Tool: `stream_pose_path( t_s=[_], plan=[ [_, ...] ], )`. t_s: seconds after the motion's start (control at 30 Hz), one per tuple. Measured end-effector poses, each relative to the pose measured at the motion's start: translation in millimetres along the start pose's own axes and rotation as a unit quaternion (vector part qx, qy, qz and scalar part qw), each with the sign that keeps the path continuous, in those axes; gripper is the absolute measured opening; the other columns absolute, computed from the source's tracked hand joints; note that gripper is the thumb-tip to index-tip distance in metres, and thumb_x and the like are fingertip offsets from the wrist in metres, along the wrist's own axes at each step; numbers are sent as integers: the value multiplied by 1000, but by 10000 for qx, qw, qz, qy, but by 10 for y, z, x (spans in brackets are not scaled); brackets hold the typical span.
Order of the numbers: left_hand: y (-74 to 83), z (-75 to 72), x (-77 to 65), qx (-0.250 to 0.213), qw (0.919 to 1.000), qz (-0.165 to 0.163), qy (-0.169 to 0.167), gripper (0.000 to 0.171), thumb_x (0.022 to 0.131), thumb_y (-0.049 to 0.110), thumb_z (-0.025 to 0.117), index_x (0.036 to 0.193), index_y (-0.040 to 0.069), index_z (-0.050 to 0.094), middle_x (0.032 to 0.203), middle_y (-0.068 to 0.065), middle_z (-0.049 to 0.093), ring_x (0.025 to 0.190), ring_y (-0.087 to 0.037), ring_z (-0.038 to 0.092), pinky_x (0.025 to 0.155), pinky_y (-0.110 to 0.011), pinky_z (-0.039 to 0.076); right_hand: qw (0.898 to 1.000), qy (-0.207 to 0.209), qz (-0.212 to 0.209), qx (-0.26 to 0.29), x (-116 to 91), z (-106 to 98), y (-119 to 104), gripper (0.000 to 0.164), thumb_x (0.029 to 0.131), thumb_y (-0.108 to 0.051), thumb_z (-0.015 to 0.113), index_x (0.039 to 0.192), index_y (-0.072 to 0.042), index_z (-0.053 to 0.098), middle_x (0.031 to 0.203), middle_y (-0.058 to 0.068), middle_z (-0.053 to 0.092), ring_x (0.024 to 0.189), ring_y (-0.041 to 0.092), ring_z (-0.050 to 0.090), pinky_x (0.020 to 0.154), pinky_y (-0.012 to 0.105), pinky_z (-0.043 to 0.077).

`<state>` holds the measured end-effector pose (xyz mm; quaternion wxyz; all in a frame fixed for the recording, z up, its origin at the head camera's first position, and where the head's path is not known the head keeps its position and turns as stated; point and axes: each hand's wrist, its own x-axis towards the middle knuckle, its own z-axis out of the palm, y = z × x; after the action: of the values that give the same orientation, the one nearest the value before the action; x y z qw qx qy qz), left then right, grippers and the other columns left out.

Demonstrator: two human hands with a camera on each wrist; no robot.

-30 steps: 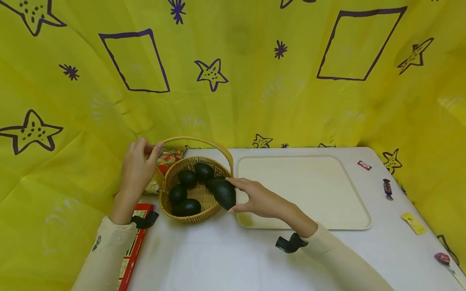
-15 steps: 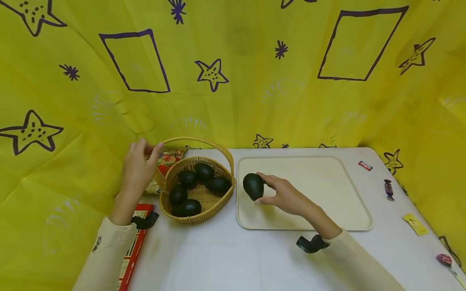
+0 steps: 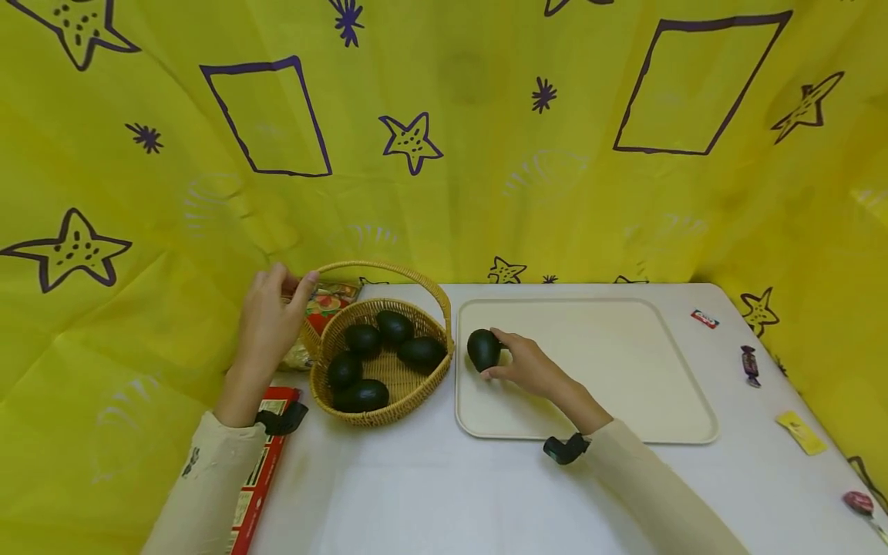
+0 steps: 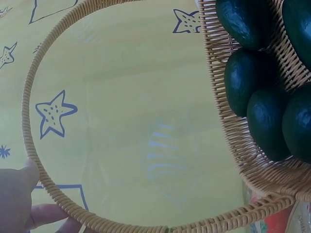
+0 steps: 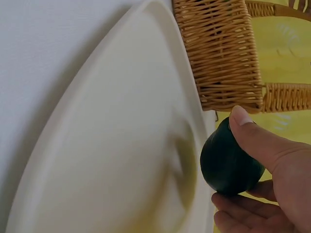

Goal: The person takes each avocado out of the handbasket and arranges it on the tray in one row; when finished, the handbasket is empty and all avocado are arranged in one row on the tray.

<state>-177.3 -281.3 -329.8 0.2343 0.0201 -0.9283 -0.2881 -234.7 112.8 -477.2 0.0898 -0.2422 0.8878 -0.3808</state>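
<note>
**Avocado on the tray, thumb and fingers round it**

The right hand [image 3: 527,362] curls round a dark avocado [image 3: 483,348], thumb on one side, fingers on the other, as the right wrist view shows. The fruit sits in the tray's [image 3: 624,432] near-left corner, just ahead of the fingertips; whether it rests fully on the tray I cannot tell. It looks firm and smooth-skinned, probably light enough for one hand but rounded, so likely to roll; the broad belly, where the grip already sits, seems the safest hold. Across from that grip, the left hand [image 3: 267,327] pinches the handle of the basket [image 3: 378,412], four more avocados [image 3: 391,325] lying inside. A red box [image 3: 260,470] lies under the left sleeve.
</note>
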Motion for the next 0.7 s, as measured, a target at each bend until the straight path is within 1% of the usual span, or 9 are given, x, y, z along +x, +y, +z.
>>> stream_pose_path(
  t_s=[0.17, 0.27, 0.43, 0.6, 0.7],
  plan=[
    [-4, 14, -9, -22, 10000, 41, 81, 54, 109, 54, 52, 100, 1, 56, 103, -21, 56, 93, -37, 54, 80, -50, 43, 9998, -41, 133, -136, 87, 110, -26, 92, 91, -24, 86, 158, 12, 34, 158, 32, 45, 147, 48, 43, 120, 57, 36],
    [-3, 22, -11, -39, 9999, 55, 97, 54, 108, 54, 52, 100, 1, 57, 103, -21, 56, 93, -37, 54, 80, -49, 43, 9997, -3, 135, -226, 124, 168, -52, 91, 91, -22, 86, 158, 12, 34, 156, 33, 46, 146, 48, 45, 120, 57, 37],
    [-2, 33, -18, -72, 9999, 32, 102, 54, 109, 54, 52, 100, 1, 56, 103, -21, 56, 93, -36, 54, 80, -48, 42, 9998, 64, 127, -148, 149, 245, -85, 92, 89, -20, 88, 157, 12, 34, 156, 33, 46, 146, 48, 45, 121, 57, 36],
    [-3, 36, -16, -83, 9998, 1, 160, 54, 108, 54, 53, 100, 1, 56, 102, -20, 56, 92, -35, 53, 78, -46, 41, 9997, 179, 88, -168, 172, 303, -103, 93, 88, -21, 89, 156, 12, 35, 154, 33, 48, 143, 47, 48, 119, 57, 38],
    [-5, 37, -12, -91, 9998, -9, 177, 55, 108, 55, 53, 101, 1, 56, 103, -20, 56, 92, -36, 54, 79, -47, 42, 9995, 195, 152, -190, 170, 311, -120, 94, 88, -22, 89, 157, 12, 34, 155, 33, 48, 144, 46, 48, 120, 56, 37]
  ],
)
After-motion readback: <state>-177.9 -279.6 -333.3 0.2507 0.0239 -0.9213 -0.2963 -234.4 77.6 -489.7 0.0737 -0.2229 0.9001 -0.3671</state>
